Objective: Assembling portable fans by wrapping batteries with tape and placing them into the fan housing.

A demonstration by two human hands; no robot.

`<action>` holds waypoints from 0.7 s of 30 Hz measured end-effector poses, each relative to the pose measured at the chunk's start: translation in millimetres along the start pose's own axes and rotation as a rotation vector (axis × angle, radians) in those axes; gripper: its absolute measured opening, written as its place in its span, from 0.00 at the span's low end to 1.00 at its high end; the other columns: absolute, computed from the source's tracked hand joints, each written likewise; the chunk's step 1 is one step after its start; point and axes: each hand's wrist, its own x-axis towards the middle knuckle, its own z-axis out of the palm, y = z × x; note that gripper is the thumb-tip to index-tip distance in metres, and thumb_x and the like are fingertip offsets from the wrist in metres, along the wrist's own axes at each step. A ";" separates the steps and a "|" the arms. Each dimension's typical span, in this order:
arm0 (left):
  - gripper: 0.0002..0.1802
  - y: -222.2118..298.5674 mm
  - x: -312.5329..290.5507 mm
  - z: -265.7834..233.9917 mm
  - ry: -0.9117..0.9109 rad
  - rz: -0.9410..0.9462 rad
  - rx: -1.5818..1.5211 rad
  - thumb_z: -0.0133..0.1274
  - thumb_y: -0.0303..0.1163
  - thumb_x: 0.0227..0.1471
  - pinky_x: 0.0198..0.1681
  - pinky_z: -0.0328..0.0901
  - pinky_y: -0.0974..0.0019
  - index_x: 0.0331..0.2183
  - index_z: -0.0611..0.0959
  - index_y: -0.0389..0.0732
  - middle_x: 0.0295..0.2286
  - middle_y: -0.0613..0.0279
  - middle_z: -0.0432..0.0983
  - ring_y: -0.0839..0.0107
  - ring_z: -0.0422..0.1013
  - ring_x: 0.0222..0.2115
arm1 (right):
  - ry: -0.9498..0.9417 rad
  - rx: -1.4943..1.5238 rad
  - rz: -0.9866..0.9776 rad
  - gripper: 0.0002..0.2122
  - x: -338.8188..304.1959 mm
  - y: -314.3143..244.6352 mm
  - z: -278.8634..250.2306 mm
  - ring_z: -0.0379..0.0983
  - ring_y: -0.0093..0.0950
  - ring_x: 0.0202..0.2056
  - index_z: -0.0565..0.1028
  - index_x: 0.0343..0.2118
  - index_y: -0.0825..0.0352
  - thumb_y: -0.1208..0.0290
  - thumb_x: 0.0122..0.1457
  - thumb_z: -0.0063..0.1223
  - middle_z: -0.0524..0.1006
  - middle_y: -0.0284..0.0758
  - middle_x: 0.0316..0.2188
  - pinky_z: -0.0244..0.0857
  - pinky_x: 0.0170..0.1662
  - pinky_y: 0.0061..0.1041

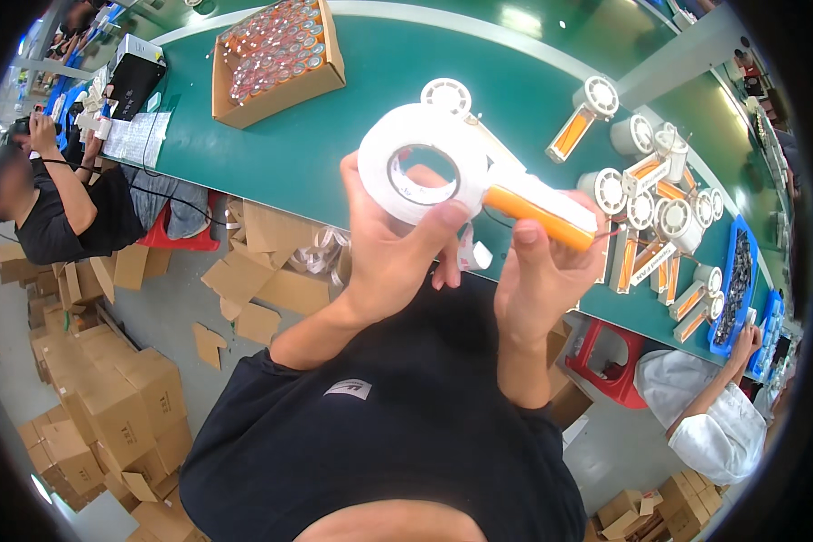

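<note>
Nearest the camera, the wearer's black cloth T-shirt (379, 452) spreads across the bottom of my view. At far left I see a seated co-worker in a black top (63, 221). Next, on the long green table (388, 54), stands an open brown cardboard box (282, 101) packed with orange cylinders (275, 50). Centrally, above the table's near edge, my left hand (384, 248) grips a wide white tape roll (425, 125), thumb on its lower rim. Just beside it, my right hand (546, 285) grips an elongated orange pack (551, 226) topped with a white strip, its near end tilted down to the right. Farther right I see white round fans with orange-filled handles (641, 210) clustered on the table, then a long blue plastic tray (717, 345) of small dark parts (741, 262).
</note>
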 end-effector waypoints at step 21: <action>0.15 14.8 -38.0 3.6 -0.329 -0.689 -0.352 0.42 0.41 0.61 0.07 0.48 0.77 0.46 0.65 0.45 0.16 0.60 0.68 0.79 0.53 0.05 | 0.028 -0.668 -1.088 0.17 50.5 16.6 -10.4 0.75 0.45 0.40 0.63 0.43 0.76 0.77 0.55 0.56 0.73 0.53 0.37 0.75 0.43 0.42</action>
